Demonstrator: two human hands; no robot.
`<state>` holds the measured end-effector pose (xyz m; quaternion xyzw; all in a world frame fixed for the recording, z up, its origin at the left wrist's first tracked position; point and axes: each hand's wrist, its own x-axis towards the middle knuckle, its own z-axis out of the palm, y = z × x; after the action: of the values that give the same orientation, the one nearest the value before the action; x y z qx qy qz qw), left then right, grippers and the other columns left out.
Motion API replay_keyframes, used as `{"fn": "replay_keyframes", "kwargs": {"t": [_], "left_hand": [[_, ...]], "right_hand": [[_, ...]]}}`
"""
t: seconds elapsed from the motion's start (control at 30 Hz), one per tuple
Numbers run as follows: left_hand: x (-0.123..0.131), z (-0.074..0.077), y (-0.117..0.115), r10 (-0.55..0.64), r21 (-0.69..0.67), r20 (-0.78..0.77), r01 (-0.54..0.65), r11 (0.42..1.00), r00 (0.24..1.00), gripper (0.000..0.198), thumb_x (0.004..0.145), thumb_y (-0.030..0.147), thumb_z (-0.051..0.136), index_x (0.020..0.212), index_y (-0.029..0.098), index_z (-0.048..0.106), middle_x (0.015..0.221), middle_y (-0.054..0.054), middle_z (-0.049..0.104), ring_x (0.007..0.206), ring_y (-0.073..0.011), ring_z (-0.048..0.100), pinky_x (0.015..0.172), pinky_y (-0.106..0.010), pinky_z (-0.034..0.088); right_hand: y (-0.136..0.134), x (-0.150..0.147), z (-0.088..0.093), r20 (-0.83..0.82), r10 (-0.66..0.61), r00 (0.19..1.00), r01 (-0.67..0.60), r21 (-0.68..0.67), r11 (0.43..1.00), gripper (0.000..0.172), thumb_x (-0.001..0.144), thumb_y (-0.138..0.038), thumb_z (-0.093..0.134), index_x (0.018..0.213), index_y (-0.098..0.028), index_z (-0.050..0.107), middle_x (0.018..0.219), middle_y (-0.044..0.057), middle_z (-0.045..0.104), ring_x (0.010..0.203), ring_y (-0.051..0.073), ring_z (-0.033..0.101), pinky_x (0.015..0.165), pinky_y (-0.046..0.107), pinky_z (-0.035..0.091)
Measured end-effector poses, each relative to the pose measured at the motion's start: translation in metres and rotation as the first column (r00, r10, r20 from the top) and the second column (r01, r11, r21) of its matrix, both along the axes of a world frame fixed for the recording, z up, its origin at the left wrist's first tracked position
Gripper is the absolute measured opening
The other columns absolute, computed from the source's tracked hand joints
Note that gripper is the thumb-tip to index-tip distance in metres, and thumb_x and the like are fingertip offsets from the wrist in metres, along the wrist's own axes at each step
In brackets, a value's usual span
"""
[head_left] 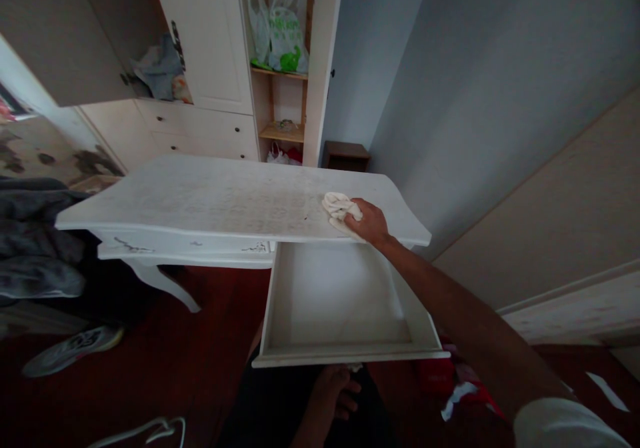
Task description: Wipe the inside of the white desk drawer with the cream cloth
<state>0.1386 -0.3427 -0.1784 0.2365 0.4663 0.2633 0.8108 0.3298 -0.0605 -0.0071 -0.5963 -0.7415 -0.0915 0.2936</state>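
Observation:
My right hand (pixel 371 221) is closed around a crumpled white cloth (pixel 340 205), pressed onto the top of a white desk (pixel 215 191) near its right end. Greyish smudges cover much of the desktop's left and middle part. Below my right forearm a white drawer (pixel 335 295) stands pulled out from the desk, its bare inside showing. My left hand (pixel 334 395) is just under the drawer's front edge, above my lap, with its fingers loosely curled and apart. Nothing shows in it, and I cannot tell whether it touches the drawer front.
Behind the desk stands a white wardrobe (pixel 215 41) with an open door and plastic bags (pixel 285 35) on a shelf. Dark clothes (pixel 40 241) are heaped at the left. A shoe (pixel 73 351) and a white cord (pixel 155 428) lie on the red floor. A wall (pixel 500 101) rises at the right.

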Motion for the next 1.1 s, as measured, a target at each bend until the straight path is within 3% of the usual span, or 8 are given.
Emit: {"fn": "replay_keyframes", "kwargs": {"t": [0.2,0.3,0.5,0.63,0.77,0.83,0.97,1.1], "left_hand": [[-0.024,0.025,-0.002,0.017,0.123,-0.080,-0.007,0.992,0.997,0.060,0.068,0.059,0.078,0.110,0.017,0.066,0.092,-0.007,0.076,0.064,-0.0135,0.064,0.058,-0.024,0.040],[-0.030,0.035,-0.003,0.033,0.156,-0.098,-0.017,0.988,0.995,0.061,0.068,0.058,0.078,0.110,0.015,0.067,0.093,-0.009,0.076,0.066,-0.0149,0.065,0.061,-0.026,0.041],[-0.034,0.053,-0.003,-0.004,0.204,-0.100,0.025,0.979,0.995,0.054,0.071,0.056,0.077,0.105,0.015,0.071,0.093,-0.010,0.076,0.069,-0.0159,0.065,0.063,-0.027,0.041],[-0.039,0.065,-0.003,-0.011,0.226,-0.063,0.025,0.974,0.998,0.050,0.071,0.055,0.077,0.102,0.016,0.072,0.093,-0.010,0.076,0.069,-0.0160,0.064,0.064,-0.027,0.041],[-0.043,0.068,-0.001,-0.009,0.231,-0.065,0.024,0.973,0.998,0.050,0.071,0.055,0.078,0.101,0.016,0.072,0.093,-0.010,0.076,0.069,-0.0159,0.064,0.064,-0.027,0.042],[-0.043,0.066,-0.001,0.014,0.232,-0.085,0.006,0.973,0.996,0.049,0.071,0.054,0.078,0.100,0.015,0.073,0.092,-0.009,0.076,0.069,-0.0155,0.064,0.065,-0.027,0.042],[-0.043,0.056,-0.004,0.076,0.216,-0.089,-0.055,0.975,0.993,0.047,0.070,0.053,0.079,0.096,0.015,0.072,0.088,-0.009,0.076,0.065,-0.0140,0.063,0.063,-0.025,0.041],[-0.039,0.047,-0.007,0.127,0.171,-0.062,-0.115,0.979,0.990,0.051,0.064,0.054,0.082,0.095,0.015,0.071,0.085,-0.009,0.075,0.062,-0.0136,0.062,0.059,-0.025,0.041]], "right_hand": [[-0.048,0.018,0.000,0.012,0.172,0.985,-0.171,-0.086,0.982,0.042,0.084,-0.035,0.060,0.121,-0.017,0.071,0.113,0.010,0.078,0.099,0.026,0.074,0.092,0.034,0.055],[-0.072,0.029,-0.003,0.073,0.190,0.979,-0.172,-0.202,0.964,0.043,0.082,-0.036,0.063,0.121,-0.019,0.072,0.117,0.010,0.078,0.102,0.027,0.074,0.094,0.035,0.055],[-0.107,0.040,-0.007,0.229,0.049,0.972,0.047,-0.396,0.917,0.027,0.088,-0.037,0.060,0.105,-0.024,0.076,0.101,0.008,0.080,0.096,0.028,0.074,0.087,0.036,0.054],[-0.113,0.040,-0.014,0.277,-0.139,0.951,0.258,-0.459,0.850,0.027,0.092,-0.041,0.056,0.096,-0.022,0.075,0.093,0.014,0.078,0.092,0.032,0.074,0.084,0.039,0.053],[-0.100,0.038,-0.029,0.018,-0.444,0.896,0.398,-0.474,0.785,0.034,0.095,-0.041,0.052,0.114,-0.018,0.067,0.105,0.017,0.076,0.098,0.032,0.073,0.084,0.040,0.053],[-0.091,0.033,-0.041,-0.214,-0.512,0.832,0.375,-0.464,0.803,0.039,0.093,-0.038,0.054,0.123,-0.015,0.061,0.110,0.018,0.074,0.100,0.030,0.072,0.084,0.038,0.055],[-0.086,0.015,-0.071,-0.478,-0.460,0.748,0.220,-0.475,0.852,0.050,0.087,-0.039,0.063,0.128,-0.013,0.055,0.120,0.019,0.071,0.104,0.028,0.071,0.086,0.038,0.057],[-0.097,0.009,-0.090,-0.308,-0.287,0.907,0.118,-0.469,0.876,0.076,0.073,-0.042,0.080,0.137,-0.014,0.051,0.140,0.021,0.060,0.132,0.032,0.058,0.105,0.043,0.049]]}}
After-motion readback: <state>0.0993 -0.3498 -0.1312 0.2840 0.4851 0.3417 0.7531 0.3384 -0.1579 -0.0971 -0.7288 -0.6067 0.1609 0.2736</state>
